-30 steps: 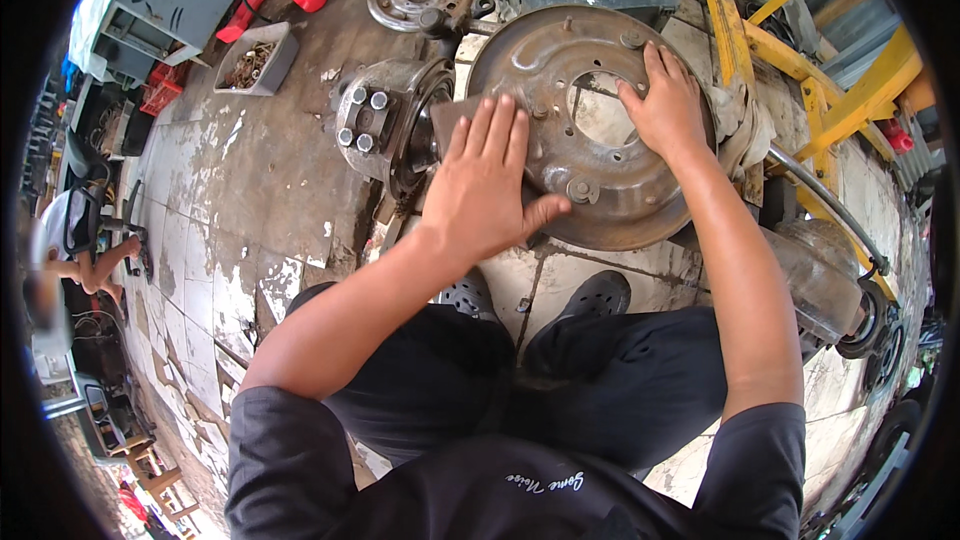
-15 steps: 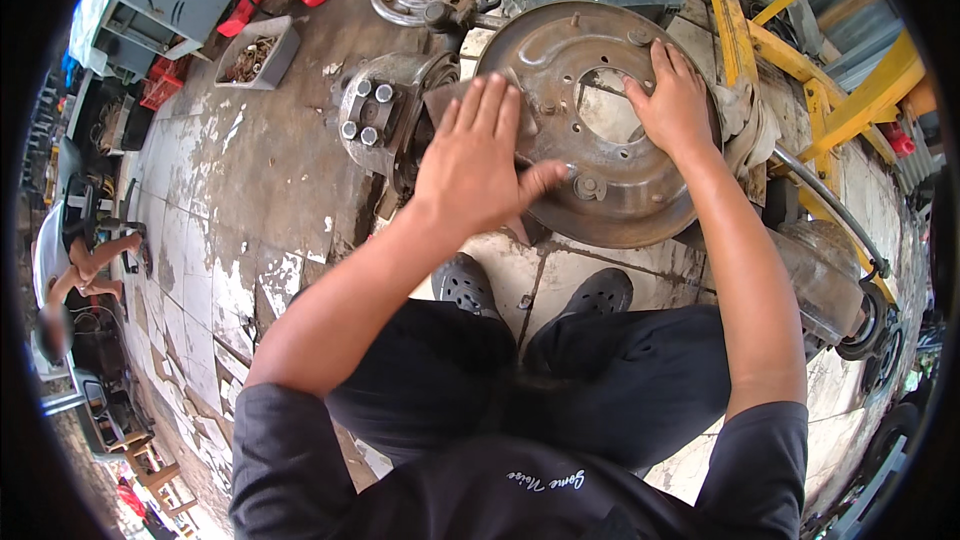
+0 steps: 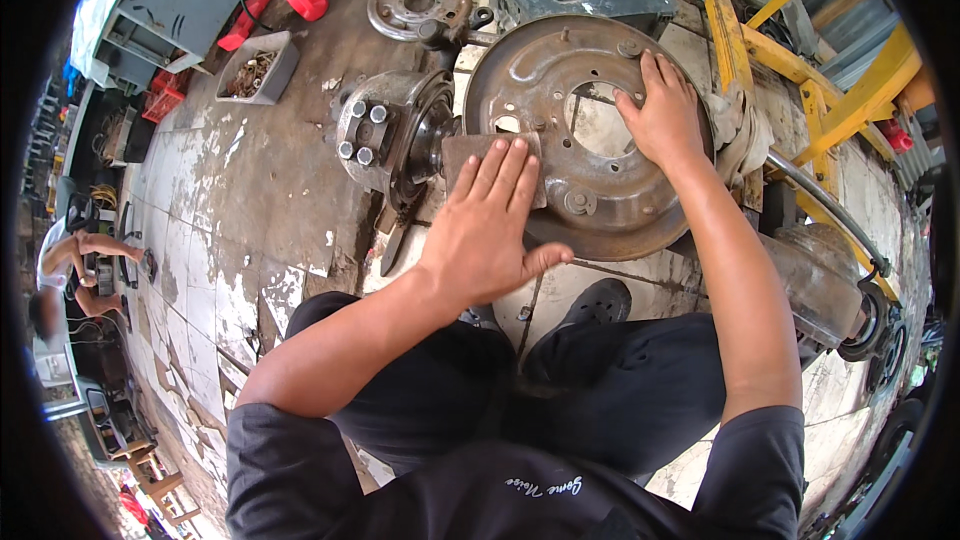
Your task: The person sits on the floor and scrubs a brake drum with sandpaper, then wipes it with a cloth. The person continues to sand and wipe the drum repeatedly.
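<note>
Between one and two o'clock from the middle of the view is a large round metal plate (image 3: 590,178), brownish grey and worn, with rustier colour along its rim. Its pressed face has curved raised ribs that catch a dull shine. A big round hole, ringed by small bolt holes, shows pale floor behind. One bolt head stands at the plate's one o'clock and another at six, and a short stud at twelve; an opening shows at nine.

At the plate's eight to nine o'clock, the left hand (image 3: 478,240) lies flat on a brown, straight-edged sheet (image 3: 462,150), fingers nearly together, thumb out, gripping nothing; the sheet overlaps the plate's face and juts past its rim. At two to three o'clock the right hand (image 3: 662,120) rests open on the plate, fingers toward one o'clock, closed around nothing.

Around the plate, a housing (image 3: 400,105) with four bright bolts sits at nine o'clock, a smaller round disc (image 3: 395,0) at ten, a yellow frame (image 3: 730,45) at two and a greyish cloth (image 3: 752,135) at three.
</note>
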`<state>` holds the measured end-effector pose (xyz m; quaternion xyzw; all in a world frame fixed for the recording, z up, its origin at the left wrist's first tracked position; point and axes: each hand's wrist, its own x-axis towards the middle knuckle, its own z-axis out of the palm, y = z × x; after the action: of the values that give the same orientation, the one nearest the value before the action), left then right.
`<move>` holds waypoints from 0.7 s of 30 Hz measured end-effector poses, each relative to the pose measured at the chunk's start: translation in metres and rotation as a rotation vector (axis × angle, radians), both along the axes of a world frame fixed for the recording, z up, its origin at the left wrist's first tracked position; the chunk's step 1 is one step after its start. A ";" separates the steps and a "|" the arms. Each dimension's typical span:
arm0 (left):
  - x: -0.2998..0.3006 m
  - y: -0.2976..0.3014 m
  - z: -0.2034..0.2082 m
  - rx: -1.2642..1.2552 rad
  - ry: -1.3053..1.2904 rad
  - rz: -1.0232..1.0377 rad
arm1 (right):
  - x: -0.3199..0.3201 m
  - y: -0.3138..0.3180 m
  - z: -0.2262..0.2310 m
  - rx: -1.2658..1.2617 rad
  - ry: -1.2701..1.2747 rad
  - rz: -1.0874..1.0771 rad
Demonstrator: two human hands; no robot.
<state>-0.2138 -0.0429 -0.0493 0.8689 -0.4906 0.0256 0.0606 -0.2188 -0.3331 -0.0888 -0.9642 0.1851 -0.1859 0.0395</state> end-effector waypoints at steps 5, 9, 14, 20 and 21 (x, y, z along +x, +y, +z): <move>0.024 -0.004 -0.004 -0.039 -0.027 0.114 | 0.001 0.006 0.003 0.011 -0.004 0.005; 0.009 -0.004 -0.001 0.018 0.023 0.014 | -0.002 0.002 0.002 0.007 0.024 -0.009; 0.023 -0.003 -0.004 -0.058 -0.018 0.124 | 0.001 0.006 0.003 0.015 0.005 0.001; 0.017 -0.002 -0.002 0.014 0.018 0.044 | -0.001 0.001 0.002 0.001 -0.013 0.020; 0.028 -0.001 0.000 -0.024 -0.008 0.113 | -0.001 0.002 0.001 -0.003 -0.017 0.019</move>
<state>-0.1860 -0.0438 -0.0493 0.8943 -0.4406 0.0385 0.0675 -0.2196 -0.3312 -0.0874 -0.9643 0.1751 -0.1942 0.0414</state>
